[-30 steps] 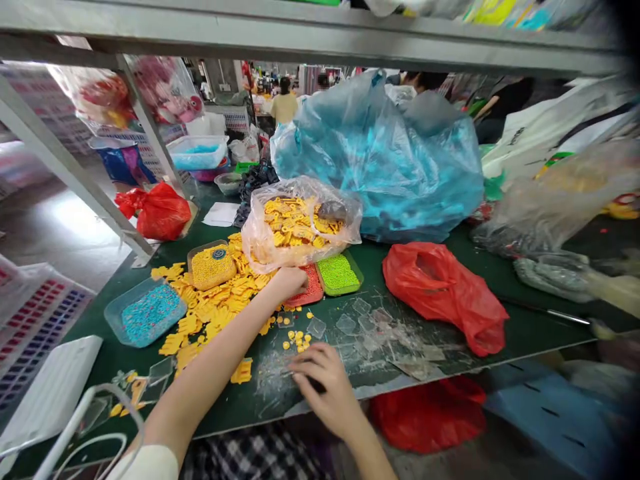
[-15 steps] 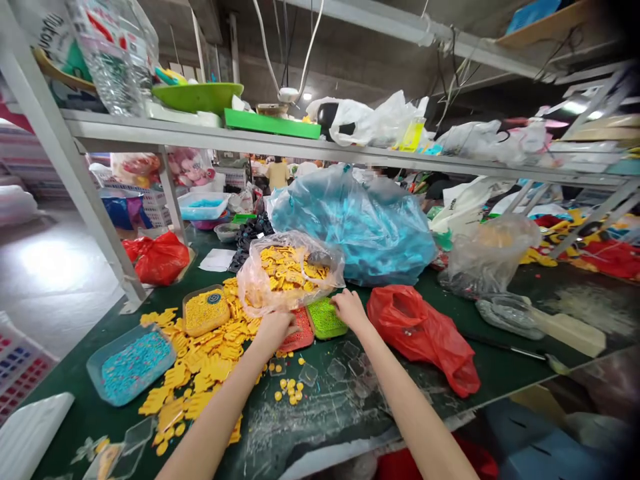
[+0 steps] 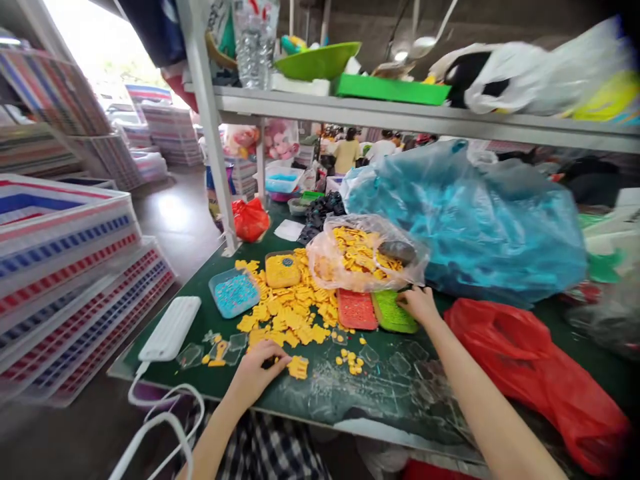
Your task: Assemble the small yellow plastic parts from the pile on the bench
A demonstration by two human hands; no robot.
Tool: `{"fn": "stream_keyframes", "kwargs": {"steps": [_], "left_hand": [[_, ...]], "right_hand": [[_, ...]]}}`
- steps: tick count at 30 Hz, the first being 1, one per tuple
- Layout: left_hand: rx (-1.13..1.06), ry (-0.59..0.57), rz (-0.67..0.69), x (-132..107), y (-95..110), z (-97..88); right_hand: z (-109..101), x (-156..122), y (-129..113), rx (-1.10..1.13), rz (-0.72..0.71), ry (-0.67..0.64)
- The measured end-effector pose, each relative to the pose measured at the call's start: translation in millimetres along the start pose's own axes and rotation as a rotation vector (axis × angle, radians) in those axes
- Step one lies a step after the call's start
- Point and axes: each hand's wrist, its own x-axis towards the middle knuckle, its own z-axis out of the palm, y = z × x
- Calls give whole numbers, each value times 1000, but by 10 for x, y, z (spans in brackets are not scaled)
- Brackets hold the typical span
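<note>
My left hand [image 3: 261, 369] is low over the table near its front edge, thumb and fingers closed together. At its fingertips is a flat yellow plastic piece [image 3: 299, 367], pinched by one edge. My right hand [image 3: 420, 304] reaches to the far edge of a green tray [image 3: 396, 313] of small green beads, its fingers bent together; what they hold, if anything, is too small to make out. A red tray [image 3: 357, 310] of small red beads adjoins the green one. Behind both is a clear bag [image 3: 320, 257] full of yellow pieces. Many loose yellow pieces [image 3: 287, 313] lie heaped to the left.
Blue beads fill a tray [image 3: 234, 293] at the left, near a white power bank [image 3: 170, 328] with a cable. Small yellow discs [image 3: 350, 362] and clear squares lie mid-table. A red bag [image 3: 530, 367] and large blue bag [image 3: 465, 220] take up the right. A shelf [image 3: 390, 113] spans above.
My left hand has moved from the red tray toward the front edge, now at a yellow piece. My right hand stays at the green tray. The view has swung left, showing stacked striped crates.
</note>
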Motion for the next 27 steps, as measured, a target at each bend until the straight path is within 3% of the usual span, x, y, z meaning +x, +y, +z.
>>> {"fn": "stream_keyframes", "kwargs": {"steps": [6,13,16,19,21,27], "left_hand": [[4,78,-87,-101,-100,-42],[178,-99,5,-30,-67,112],[271,-132,45,14,-63,190],[338,-144,71,42,-68,232],[366,-148,85,49,-67,236],[342,-140,94,51,-61,226]], "right_hand": [[98,-89,6,75,21,91],[-12,-209,-95,231,127,232],[-135,-336,-251,308,160,281],[-297,-624,-625,540,116,345],[-398,-883,-994,768,2,364],[-426,-1443,-2090,946,-258,221]]}}
